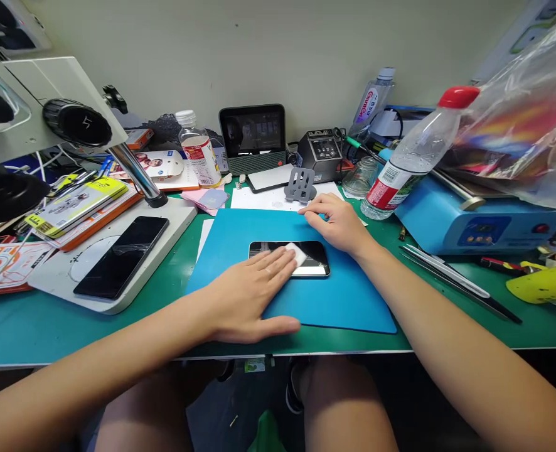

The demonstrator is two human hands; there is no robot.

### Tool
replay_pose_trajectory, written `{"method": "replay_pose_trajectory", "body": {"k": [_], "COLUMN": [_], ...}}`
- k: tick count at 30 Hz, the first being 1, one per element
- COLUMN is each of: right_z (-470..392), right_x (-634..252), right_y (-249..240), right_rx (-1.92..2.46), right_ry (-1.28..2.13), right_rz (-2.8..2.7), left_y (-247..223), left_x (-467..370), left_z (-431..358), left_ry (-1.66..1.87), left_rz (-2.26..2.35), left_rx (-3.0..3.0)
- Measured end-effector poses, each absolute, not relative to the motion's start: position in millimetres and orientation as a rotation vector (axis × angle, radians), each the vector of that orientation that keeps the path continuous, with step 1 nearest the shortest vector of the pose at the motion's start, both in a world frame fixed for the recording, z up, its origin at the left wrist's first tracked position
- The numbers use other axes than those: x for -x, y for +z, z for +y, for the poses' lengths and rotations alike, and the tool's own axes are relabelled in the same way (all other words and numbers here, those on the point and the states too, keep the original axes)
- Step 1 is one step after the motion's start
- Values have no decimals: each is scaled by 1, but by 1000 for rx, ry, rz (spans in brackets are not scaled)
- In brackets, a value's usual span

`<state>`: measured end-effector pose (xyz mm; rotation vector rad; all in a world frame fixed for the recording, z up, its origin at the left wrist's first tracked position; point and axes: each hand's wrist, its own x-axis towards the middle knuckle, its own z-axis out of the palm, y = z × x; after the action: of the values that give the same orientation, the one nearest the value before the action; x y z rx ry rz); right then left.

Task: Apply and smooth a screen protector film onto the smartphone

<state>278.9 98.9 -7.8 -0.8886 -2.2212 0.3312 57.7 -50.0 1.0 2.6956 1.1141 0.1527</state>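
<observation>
phone partly beneath left hand and white wipe

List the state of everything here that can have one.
Left hand, flat, palm down
Right hand, fingers loosely bent
White wipe, partly under left hand
Silver-rimmed phone, partly covered
Black phone, screen dark
Display, upright, mostly dark
Bottle beside display, capped
Rear bottle, capped
Red-capped bottle, closed

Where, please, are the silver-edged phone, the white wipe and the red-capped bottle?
Silver-edged phone (316,256), head view: right part of its upper face.
White wipe (297,254), head view: middle of its uncovered part.
Red-capped bottle (417,152), head view: clear side, about halfway up.
</observation>
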Motion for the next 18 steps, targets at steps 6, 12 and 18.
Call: {"method": "replay_pose_trajectory", "body": {"k": [6, 12, 18], "right_z": [102, 102, 102], "right_x": [-283, -284, -283], "right_y": [-9, -8, -9], "right_rx": [914, 925, 937], "right_ry": [309, 324, 341], "right_rz": [-2205, -2194, -2169], "left_y": [-2, -3, -1], "left_x": [-110, -67, -30], "left_z": [-33, -64, -71], "left_ry": [271, 188, 72], "left_rz": [1034, 1154, 1405], "left_rx": [-2683, -2701, -2694]}}
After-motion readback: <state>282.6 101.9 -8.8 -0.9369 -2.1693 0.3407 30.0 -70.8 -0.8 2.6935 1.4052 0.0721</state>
